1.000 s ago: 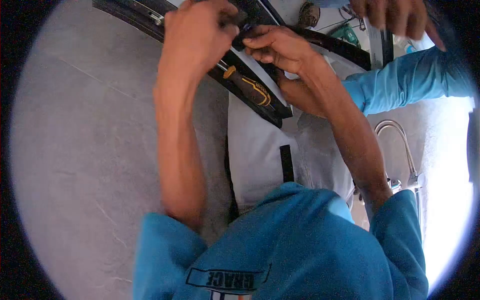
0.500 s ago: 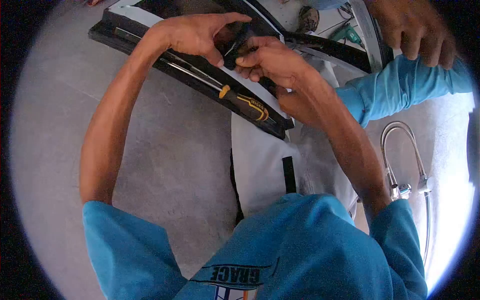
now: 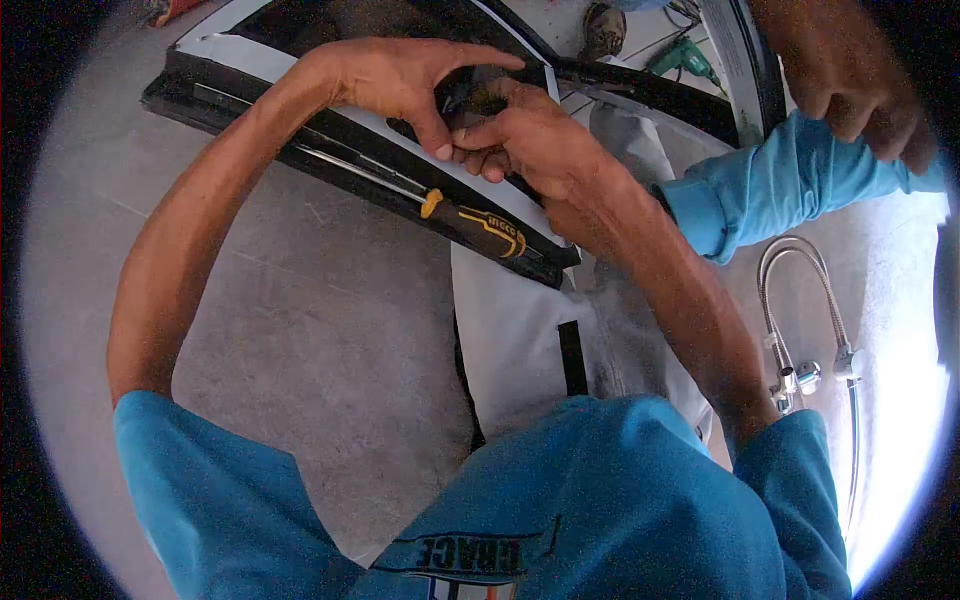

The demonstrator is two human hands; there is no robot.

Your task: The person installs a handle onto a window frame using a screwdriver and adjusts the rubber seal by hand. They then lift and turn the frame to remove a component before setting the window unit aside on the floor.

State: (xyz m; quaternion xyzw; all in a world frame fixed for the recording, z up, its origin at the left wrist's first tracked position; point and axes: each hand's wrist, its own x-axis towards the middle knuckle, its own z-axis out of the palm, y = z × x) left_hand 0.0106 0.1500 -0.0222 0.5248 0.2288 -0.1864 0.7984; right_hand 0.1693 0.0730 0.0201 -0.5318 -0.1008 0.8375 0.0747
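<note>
My left hand (image 3: 390, 88) rests over a black frame (image 3: 185, 95) with white strips, thumb and index finger spread apart around a dark gap. Close to that thumb, my right hand (image 3: 545, 135) has its fingers pinched together. What they hold is hidden; a small dark shape shows between the hands. A screwdriver (image 3: 480, 225) with a black and yellow handle lies along the channel of the frame, its shaft pointing up and left. Under my right wrist reaches another person's arm in a blue sleeve (image 3: 710, 215).
Another person's hand (image 3: 850, 85) hangs at the upper right. Beyond the frame lie a green power drill (image 3: 685, 60) and a shoe (image 3: 604, 30). A metal hose (image 3: 795, 245) with a tap stands at right. White sheeting (image 3: 510, 340) lies below the frame on the grey floor (image 3: 300, 330).
The frame and screwdriver appear shifted slightly left in view. My right thumb has come closer to my left thumb, and my left elbow sits farther left.
</note>
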